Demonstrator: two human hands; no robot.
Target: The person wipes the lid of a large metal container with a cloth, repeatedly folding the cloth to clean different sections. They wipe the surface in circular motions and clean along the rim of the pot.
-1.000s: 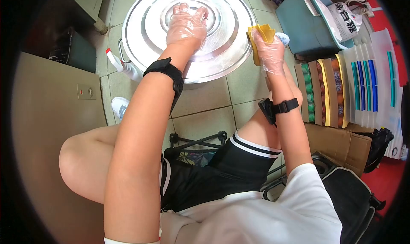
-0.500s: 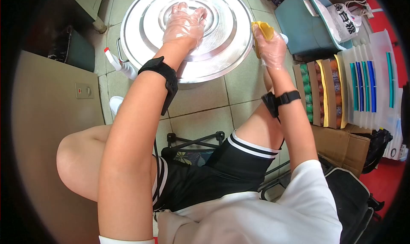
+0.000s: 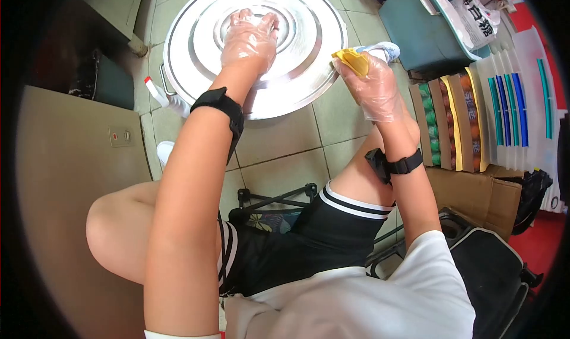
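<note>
A big round metal pot lid [image 3: 205, 60] with raised rings and a dark line near its edge fills the top middle of the head view. My left hand [image 3: 249, 42], in a clear plastic glove, is over the lid's centre, fingers curled down and covering its middle. My right hand [image 3: 374, 89], gloved likewise, is closed on a folded yellow cloth [image 3: 351, 61] at the lid's right edge. A metal loop handle [image 3: 168, 81] sticks out below the lid's left edge.
A white spray bottle with a red tip [image 3: 163, 95] stands left of the lid. Boxes of packaged goods [image 3: 454, 122], a blue-grey bin [image 3: 409, 33] and a cardboard box [image 3: 469, 196] line the right. A beige cabinet [image 3: 77, 178] is on the left, above the tiled floor.
My right hand has come down and slightly left with the yellow cloth, its wrist now turned. My left hand stays at the lid's centre. The whole view has shifted slightly.
</note>
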